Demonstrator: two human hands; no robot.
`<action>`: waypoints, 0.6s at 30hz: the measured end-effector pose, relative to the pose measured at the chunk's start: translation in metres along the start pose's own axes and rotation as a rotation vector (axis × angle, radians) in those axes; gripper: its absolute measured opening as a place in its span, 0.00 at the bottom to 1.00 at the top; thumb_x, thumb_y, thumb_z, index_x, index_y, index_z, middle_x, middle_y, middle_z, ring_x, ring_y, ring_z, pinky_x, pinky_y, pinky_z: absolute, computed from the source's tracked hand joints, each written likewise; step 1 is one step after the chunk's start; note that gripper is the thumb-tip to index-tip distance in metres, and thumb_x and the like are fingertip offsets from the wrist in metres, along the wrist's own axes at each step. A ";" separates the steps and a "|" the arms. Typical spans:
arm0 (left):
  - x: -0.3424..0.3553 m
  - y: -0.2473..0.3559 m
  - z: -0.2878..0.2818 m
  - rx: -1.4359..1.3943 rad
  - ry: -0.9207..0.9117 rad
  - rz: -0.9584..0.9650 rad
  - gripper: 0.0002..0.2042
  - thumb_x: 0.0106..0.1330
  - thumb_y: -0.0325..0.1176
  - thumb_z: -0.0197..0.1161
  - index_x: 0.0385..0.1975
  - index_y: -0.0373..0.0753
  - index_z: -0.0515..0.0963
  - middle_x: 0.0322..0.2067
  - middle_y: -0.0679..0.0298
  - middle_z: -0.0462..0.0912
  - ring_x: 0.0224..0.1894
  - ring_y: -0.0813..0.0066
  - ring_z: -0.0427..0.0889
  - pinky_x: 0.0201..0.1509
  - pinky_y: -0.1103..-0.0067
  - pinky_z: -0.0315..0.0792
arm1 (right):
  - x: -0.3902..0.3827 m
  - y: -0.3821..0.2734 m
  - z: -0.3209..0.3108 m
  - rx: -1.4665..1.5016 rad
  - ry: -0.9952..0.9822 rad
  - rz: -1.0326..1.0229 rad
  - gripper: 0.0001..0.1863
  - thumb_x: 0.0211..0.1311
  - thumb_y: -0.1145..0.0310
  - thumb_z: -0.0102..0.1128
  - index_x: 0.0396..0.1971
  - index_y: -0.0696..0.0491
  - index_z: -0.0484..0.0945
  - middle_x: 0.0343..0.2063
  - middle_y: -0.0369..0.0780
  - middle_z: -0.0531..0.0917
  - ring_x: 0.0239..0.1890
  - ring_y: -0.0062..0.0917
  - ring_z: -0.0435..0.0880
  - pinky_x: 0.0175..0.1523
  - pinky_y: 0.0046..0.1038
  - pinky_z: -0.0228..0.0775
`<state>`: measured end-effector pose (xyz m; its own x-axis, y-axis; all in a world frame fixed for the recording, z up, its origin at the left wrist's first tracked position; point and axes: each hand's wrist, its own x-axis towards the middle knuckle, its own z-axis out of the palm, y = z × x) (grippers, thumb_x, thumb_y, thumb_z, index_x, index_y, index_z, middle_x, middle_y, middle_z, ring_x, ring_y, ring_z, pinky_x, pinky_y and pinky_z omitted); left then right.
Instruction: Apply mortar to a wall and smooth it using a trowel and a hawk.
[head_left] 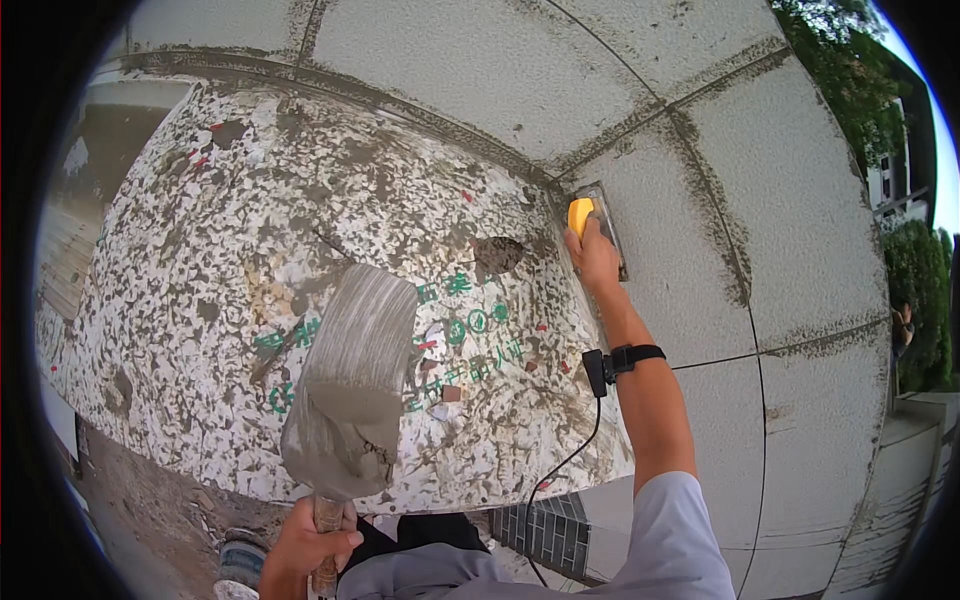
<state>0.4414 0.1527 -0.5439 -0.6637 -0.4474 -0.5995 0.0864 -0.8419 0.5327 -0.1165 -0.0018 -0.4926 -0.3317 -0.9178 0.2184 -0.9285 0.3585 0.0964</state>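
My right hand is wrapped round the yellow handle of a plastering trowel. Its flat blade lies along the pale wall panels, close to the inner corner. Low in the view, my left hand grips the worn handle of a long, flat mortar board. Wet grey mortar sits on the board's near half. The board is held over a white sheet that is heavily spattered with mortar and carries green print.
Dark, mortar-smeared joints run between the wall panels. A black strap with a small device is on my right forearm, its cable hanging toward my body. At lower left stands a bucket. Another person is far off at the right edge.
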 end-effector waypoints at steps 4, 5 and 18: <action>-0.005 -0.018 -0.005 -0.077 0.087 0.037 0.13 0.46 0.20 0.67 0.31 0.33 0.70 0.18 0.62 0.73 0.12 0.76 0.73 0.14 0.80 0.64 | 0.045 0.015 0.059 -0.126 -0.030 0.053 0.23 0.66 0.52 0.51 0.40 0.61 0.65 0.25 0.52 0.83 0.28 0.49 0.84 0.34 0.47 0.75; -0.005 -0.023 -0.004 -0.070 0.101 0.080 0.12 0.51 0.21 0.66 0.33 0.36 0.71 0.19 0.66 0.72 0.15 0.78 0.71 0.17 0.81 0.64 | 0.051 0.016 0.068 -0.134 -0.024 0.062 0.23 0.66 0.52 0.51 0.40 0.61 0.65 0.25 0.52 0.84 0.28 0.48 0.84 0.33 0.46 0.76; 0.002 -0.030 -0.007 -0.204 0.100 0.108 0.20 0.53 0.21 0.68 0.46 0.35 0.68 0.26 0.67 0.73 0.20 0.79 0.72 0.20 0.82 0.67 | 0.070 0.008 0.084 -0.351 0.108 0.030 0.21 0.66 0.53 0.54 0.38 0.59 0.65 0.22 0.48 0.84 0.24 0.43 0.85 0.29 0.42 0.77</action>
<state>0.4422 0.1750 -0.5653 -0.5667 -0.5571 -0.6070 0.3078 -0.8266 0.4712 -0.1612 -0.0772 -0.5578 -0.3209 -0.8893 0.3259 -0.7984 0.4391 0.4119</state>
